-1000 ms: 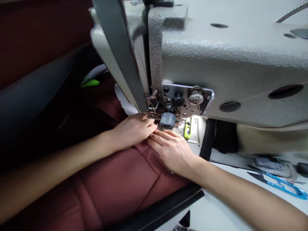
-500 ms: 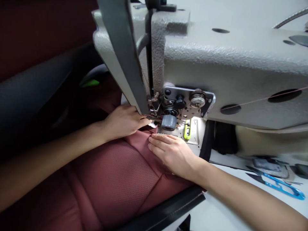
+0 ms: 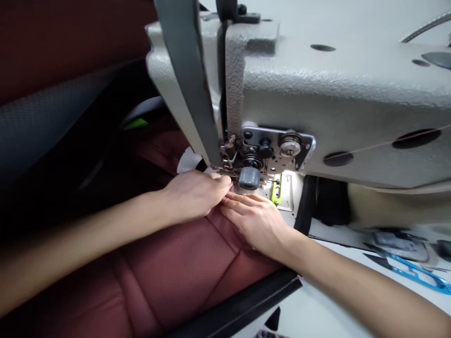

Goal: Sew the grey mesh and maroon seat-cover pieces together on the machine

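A maroon, partly perforated leather panel [image 3: 183, 258] lies under both hands and runs up to the presser foot of a sewing machine [image 3: 334, 98]. My left hand [image 3: 197, 195] is closed, its fingers pinching the leather's edge just left of the needle area; the fingertips are partly hidden. On the leather in front of the foot, my right hand [image 3: 259, 223] lies flat, fingers stretched out and close together. Its fingertips almost meet those of the left hand. The needle itself is hidden behind the machine's grey round knob [image 3: 250, 178].
A yellow-green tool [image 3: 276, 190] lies on the lit machine bed. Blue thread snips [image 3: 419, 272] rest on the white table at right. A black strip with stitching [image 3: 246, 312] borders the leather. Dark red material [image 3: 70, 42] hangs at the upper left.
My left hand has shifted right and slightly down, closer to my right hand, uncovering a white piece behind it. My right hand stays nearly in place on the leather. The view has moved slightly.
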Available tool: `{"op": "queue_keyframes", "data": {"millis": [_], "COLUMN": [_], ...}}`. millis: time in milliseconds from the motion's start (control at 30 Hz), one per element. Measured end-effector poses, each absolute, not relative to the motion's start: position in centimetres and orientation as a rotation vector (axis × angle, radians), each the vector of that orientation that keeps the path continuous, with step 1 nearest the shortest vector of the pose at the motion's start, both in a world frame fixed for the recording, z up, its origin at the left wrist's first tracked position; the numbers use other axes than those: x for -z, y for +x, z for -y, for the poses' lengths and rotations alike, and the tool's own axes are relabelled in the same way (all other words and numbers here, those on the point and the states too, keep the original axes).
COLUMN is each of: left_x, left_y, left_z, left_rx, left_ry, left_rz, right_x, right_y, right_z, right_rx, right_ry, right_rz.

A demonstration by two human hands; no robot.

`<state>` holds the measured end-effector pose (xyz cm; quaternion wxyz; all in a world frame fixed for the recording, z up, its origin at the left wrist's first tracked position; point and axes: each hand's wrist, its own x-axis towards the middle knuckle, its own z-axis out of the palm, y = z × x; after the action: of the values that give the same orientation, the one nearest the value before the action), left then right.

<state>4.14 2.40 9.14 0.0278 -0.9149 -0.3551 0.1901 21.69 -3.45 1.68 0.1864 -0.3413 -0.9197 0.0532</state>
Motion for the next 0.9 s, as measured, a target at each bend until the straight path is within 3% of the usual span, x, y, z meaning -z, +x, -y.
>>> {"op": "queue_keyframes", "data": {"millis": [200, 333, 500, 900], "left_x": [-7.8, -7.1, -5.8, -6.5], "left_y": [4.2, 4.0, 3.9, 2.8], "left_z": [-1.9, -1.7, -1.2, -1.5], "left_rx": [-0.463, -0.217, 0.036, -0.045], "left_ry": [-2.776, -2.823, -2.899, -2.889], "left_rz": [1.236, 1.228, 1.453, 1.017], "right_x": [-2.6, -3.1, -2.5, -2.4], "right_y": [22.6, 23.3, 23.3, 23.5], "right_z": [2.3, 2.1, 2.1, 1.4], "right_rx": [-0.304, -0.216, -0.211, -0.155], "right_ry": [-0.885, -0.655, -0.694, -0.714], "right_rz": [2.643, 2.703, 2.628, 2.569]}}
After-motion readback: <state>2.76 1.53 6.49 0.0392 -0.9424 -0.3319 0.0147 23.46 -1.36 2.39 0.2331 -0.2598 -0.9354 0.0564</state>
